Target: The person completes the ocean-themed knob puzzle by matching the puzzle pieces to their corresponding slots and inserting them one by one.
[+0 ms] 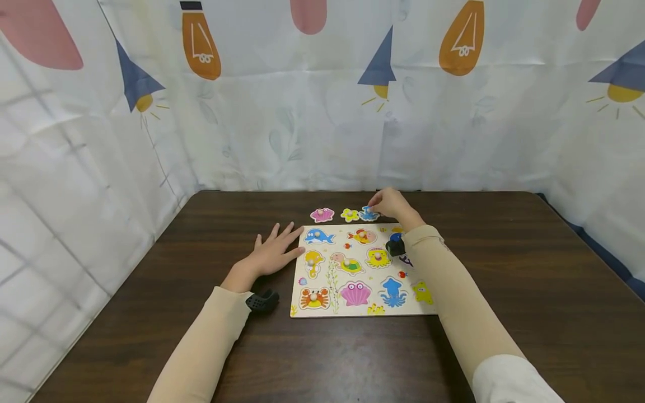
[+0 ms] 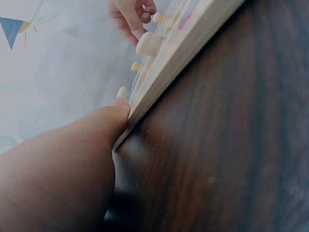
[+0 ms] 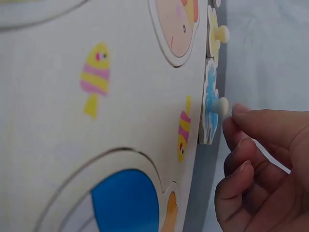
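The left hand (image 1: pixel 274 249), fingers spread, touches the left edge of the pale wooden puzzle board (image 1: pixel 373 275). Just past the board's far edge, the blue squid-shaped wooden piece (image 1: pixel 369 216) meets the yellow star-shaped wooden piece (image 1: pixel 350 215). The right hand (image 1: pixel 393 202) curls loosely, thumb and forefinger just beside the blue piece's knob (image 3: pixel 222 106). Dark brown tabletop (image 1: pixel 504 252) extends beyond the board's right edge.

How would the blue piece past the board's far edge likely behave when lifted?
The blue piece is probably stiff, since it looks like a thin, flat slab. Its raised knob should offer an easy pinch. Lying flat on the table, it seems unlikely to roll.
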Demonstrator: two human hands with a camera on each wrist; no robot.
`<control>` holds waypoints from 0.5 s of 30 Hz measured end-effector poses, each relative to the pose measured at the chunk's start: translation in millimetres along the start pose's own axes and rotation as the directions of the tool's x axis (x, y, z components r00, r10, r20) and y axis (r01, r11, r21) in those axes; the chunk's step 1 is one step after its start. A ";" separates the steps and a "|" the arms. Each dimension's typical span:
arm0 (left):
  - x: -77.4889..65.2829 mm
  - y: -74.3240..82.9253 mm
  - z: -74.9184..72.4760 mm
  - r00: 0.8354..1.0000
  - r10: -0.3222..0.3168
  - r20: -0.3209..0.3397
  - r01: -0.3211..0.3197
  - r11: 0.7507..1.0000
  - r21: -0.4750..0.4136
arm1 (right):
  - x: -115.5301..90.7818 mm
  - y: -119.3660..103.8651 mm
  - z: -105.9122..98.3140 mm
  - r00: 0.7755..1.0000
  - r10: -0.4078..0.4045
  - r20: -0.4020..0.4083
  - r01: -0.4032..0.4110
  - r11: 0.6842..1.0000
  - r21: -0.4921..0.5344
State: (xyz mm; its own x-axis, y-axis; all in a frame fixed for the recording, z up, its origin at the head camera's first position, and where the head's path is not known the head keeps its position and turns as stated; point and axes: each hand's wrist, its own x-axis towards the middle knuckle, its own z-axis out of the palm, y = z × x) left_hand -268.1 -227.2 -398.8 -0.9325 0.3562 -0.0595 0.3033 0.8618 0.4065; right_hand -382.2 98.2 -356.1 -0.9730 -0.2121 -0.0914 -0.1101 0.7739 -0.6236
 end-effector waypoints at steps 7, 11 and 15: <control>0.7 1.6 -1.3 1.000 -0.006 0.000 0.006 1.000 0.008 | 5.1 0.7 2.6 0.999 0.040 -0.004 -0.040 0.999 -0.017; 0.7 2.1 -1.6 1.000 -0.007 0.003 0.007 1.000 0.009 | 6.3 0.3 4.8 0.999 0.045 -0.002 -0.045 0.998 -0.052; 1.1 1.6 -1.6 1.000 -0.003 0.010 0.003 1.000 0.000 | 7.8 0.7 6.6 0.999 0.046 -0.002 -0.046 0.996 -0.080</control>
State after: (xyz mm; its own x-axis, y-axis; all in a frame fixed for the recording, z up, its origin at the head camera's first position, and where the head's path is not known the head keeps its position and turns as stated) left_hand -268.9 -226.0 -396.9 -0.9314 0.3574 -0.0698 0.3007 0.8630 0.4059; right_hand -388.6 93.1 -362.4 -0.9775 -0.1751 -0.1178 -0.0815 0.8283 -0.5543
